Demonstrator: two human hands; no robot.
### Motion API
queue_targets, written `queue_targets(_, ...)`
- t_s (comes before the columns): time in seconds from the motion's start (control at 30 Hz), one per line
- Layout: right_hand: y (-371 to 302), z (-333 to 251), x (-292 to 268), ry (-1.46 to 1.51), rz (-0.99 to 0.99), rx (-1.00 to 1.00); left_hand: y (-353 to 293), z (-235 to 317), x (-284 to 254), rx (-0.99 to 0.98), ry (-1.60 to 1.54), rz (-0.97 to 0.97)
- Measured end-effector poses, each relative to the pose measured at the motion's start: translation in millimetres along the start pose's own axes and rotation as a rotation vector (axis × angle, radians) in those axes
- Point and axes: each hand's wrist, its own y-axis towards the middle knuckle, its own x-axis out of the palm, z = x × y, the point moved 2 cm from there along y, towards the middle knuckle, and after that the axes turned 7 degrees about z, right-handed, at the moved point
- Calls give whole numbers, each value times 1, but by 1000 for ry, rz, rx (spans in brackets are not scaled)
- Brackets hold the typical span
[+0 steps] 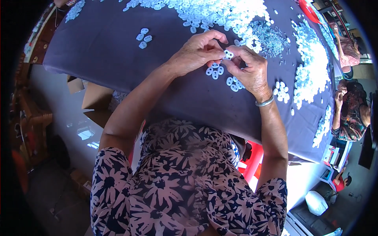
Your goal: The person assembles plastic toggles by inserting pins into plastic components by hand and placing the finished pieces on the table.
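A small white plastic piece with two holes [228, 54] sits between my hands above the dark tablecloth. My right hand [249, 70], with a bangle at its wrist, pinches it from the right. My left hand [197, 52] meets the piece with its thumb tip; its index finger arches above, apart from the thumb, and the other fingers curl underneath, partly hidden. Right below lies a small group of the same white pieces [215, 73]. Another cluster [234, 84] lies under my right hand, partly covered by it.
Beyond my hands is a big heap of white pieces [224, 13], beside a pile of tiny metal parts [269, 38]. More white pieces spread on the right [311, 63]. A few lie at left [143, 38]. Cardboard boxes [96, 96] stand below the left edge. People [352, 112] sit at right.
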Motion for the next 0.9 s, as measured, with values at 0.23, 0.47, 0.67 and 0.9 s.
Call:
queue_targets(0.23, 0, -2, 2, 4, 44, -25, 2, 2, 0, 11, 24, -28)
queue_targets(0.47, -1, -5, 2, -30, 70, -51, 0, -6, 8, 98, -68, 46)
queue_targets(0.67, -2, -2, 0, -78, -21, -20, 1, -8, 11, 234, 10, 74)
queue_targets(0.9, 2, 0, -1, -207, -111, -167, 0, -6, 10, 205, 19, 75)
